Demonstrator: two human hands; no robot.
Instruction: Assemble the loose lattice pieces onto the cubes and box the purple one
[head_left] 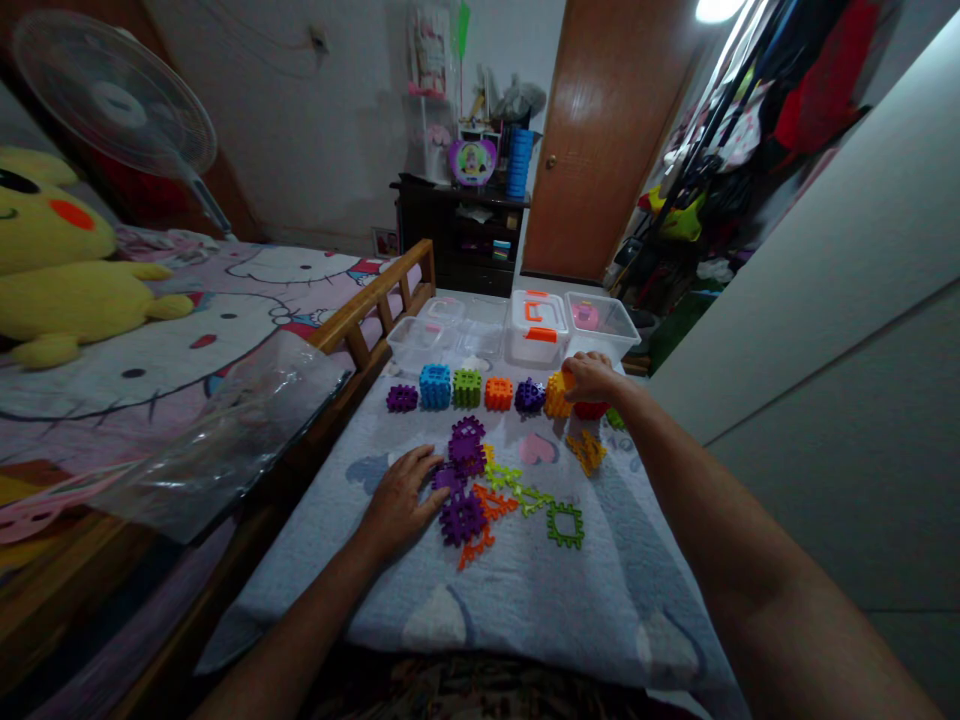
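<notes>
Left hand [401, 505] spread flat on quilted cloth [480, 615], fingertips touching loose purple pieces [463, 490]. Beyond, a row of plastic cubes [466, 388]: purple, blue, green, orange, purple. Right hand [592, 378] curled, fingers at orange cube [556, 396]; pinch cannot be told. Red piece [590, 410] beneath.

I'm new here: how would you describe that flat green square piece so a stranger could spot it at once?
On the pale blanket lies a loose heap of plastic pieces, between the left hand and the right hand. At the heap's near right edge is the green square frame. It lies flat and hollow, and unlike the jagged orange and lime pieces nearby, it closes into a full square.
</notes>
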